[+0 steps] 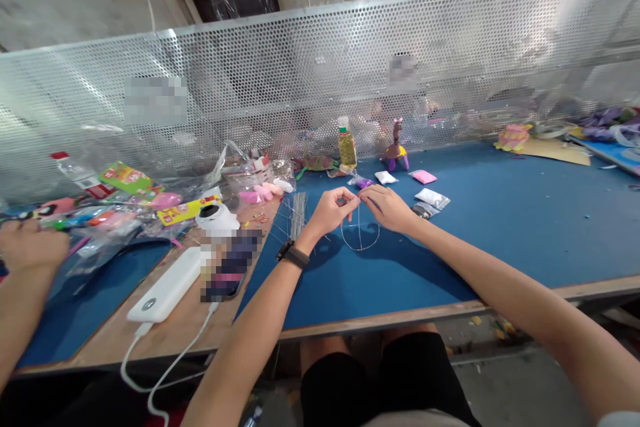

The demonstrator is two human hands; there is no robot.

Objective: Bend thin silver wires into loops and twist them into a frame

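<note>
My left hand (333, 210) and my right hand (387, 207) meet above the blue table mat (500, 233), fingertips pinched together on a thin wire bent into a loop (360, 235) that hangs down between them. A black band sits on my left wrist. A bundle of straight thin wires (297, 210) lies just left of my left hand. Small pink and white packets (424, 177) lie behind my right hand.
A yellow-filled bottle (347, 143) and a purple toy figure (396, 147) stand by the perforated metal screen (450, 60). A white power bank (165, 287), a phone and plastic bags of craft bits lie left. Another person's hand (30, 247) rests at far left.
</note>
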